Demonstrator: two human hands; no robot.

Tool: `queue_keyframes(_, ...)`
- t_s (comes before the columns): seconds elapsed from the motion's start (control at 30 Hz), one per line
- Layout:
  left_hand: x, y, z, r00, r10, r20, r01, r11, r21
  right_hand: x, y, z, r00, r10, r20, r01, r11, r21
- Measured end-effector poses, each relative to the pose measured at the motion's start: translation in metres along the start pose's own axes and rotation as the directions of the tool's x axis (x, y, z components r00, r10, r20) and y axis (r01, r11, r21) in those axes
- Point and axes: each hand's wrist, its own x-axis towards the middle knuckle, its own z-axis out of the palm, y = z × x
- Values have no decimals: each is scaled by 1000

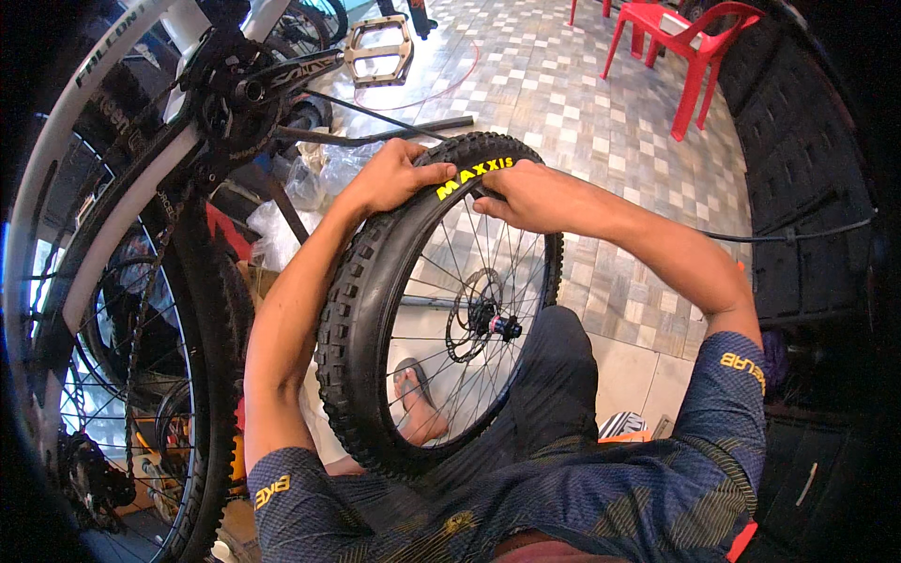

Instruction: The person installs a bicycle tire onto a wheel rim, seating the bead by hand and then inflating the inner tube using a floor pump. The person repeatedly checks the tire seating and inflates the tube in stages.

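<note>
Upright over the beige-grey tiled floor [624, 272], the black knobby rubber tyre [361, 310] has my left hand [399, 178] wrapped over its top, my right hand [533, 195], fingers curled tight, at its inner edge; I'd press evenly.

I saw the left hand [399, 178] and right hand [527, 197] on 1 knobby tire [361, 324] near mid-frame; a red chair [704, 49] stood upper right.
</note>
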Motion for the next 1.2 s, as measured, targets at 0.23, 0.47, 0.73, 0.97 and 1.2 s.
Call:
queue_keyframes(0.23,3,3,-1,997,-46,54,53,989,-137,10,2,-20,990,13,144,-6,999,-50)
queue_keyframes(0.47,9,-27,3,992,-92,83,115,939,-326,17,-12,-63,981,-7,196,40,986,-162)
queue_keyframes(0.73,-1,-3,6,990,-105,92,131,924,-358,-11,0,-31,999,21,-35,-21,1000,-20)
queue_keyframes(0.97,6,-5,11,996,-65,64,83,938,-337,-32,10,46,907,83,-412,3,979,205)
queue_keyframes(1.2,4,5,6,998,-43,41,51,972,-230,-14,-8,109,668,147,-729,122,945,302)
